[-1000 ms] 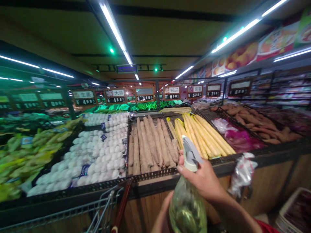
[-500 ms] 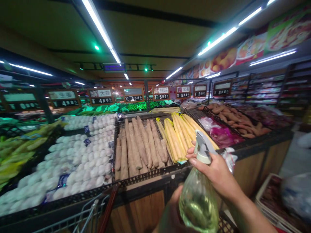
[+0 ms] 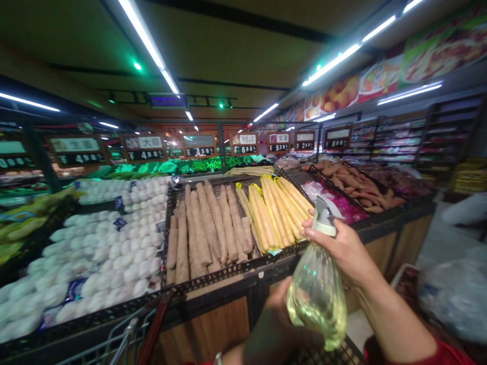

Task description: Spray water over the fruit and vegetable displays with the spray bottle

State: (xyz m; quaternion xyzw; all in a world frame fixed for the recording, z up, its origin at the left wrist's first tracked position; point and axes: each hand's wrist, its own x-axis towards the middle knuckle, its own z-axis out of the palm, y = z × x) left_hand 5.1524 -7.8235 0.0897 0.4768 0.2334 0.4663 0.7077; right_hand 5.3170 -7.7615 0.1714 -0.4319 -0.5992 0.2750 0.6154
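My right hand is wrapped round the neck of a clear spray bottle with a white trigger head and yellowish liquid inside. My left hand cups the bottle's lower left side from below, fingers curled against it. The bottle is held upright in front of a produce stand, level with the long brown yams and the yellow roots.
A black mesh produce stand runs across the front, with white garlic bulbs at the left and sweet potatoes at the right. A shopping cart sits low left. Price signs hang behind. A plastic bag lies at the right.
The view has swung to the right, so the stand has slid left. The bottle and both hands have shifted right and slightly up in the picture, still held the same way.
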